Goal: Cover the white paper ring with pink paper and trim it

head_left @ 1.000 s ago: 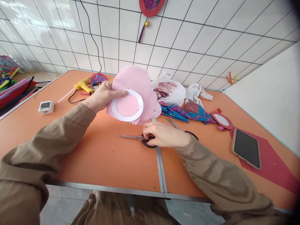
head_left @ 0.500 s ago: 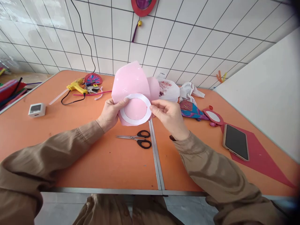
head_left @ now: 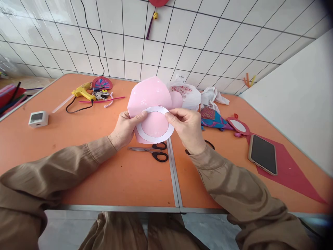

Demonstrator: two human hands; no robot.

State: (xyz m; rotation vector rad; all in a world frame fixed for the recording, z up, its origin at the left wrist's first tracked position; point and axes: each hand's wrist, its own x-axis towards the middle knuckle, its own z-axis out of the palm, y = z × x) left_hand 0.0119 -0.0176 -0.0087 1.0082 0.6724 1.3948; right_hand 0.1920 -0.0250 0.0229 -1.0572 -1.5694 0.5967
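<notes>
A curled sheet of pink patterned paper [head_left: 151,92] is held up above the table, with a white paper ring [head_left: 155,140] lying flat against its near face. Pink shows through the ring's round opening. My left hand [head_left: 125,127] grips the paper and ring at the left, thumb on the ring's upper left. On the other side my right hand [head_left: 186,126] pinches the ring's upper right edge between thumb and fingers; whether it also holds the pink sheet I cannot tell. Black-handled scissors [head_left: 148,150] lie just below, blades pointing left, one handle loop partly behind the paper.
On the orange table [head_left: 104,180], a yellow glue gun [head_left: 84,93], keys [head_left: 101,94] and a small white device [head_left: 38,119] are at left. At right are a phone [head_left: 263,154] on red sheet [head_left: 288,170], a plastic bag [head_left: 191,97] and a blue patterned cloth [head_left: 217,119].
The paper and ring have shifted slightly right and down in view. My right thumb has moved further over the ring's upper right edge. The left hand keeps its grip.
</notes>
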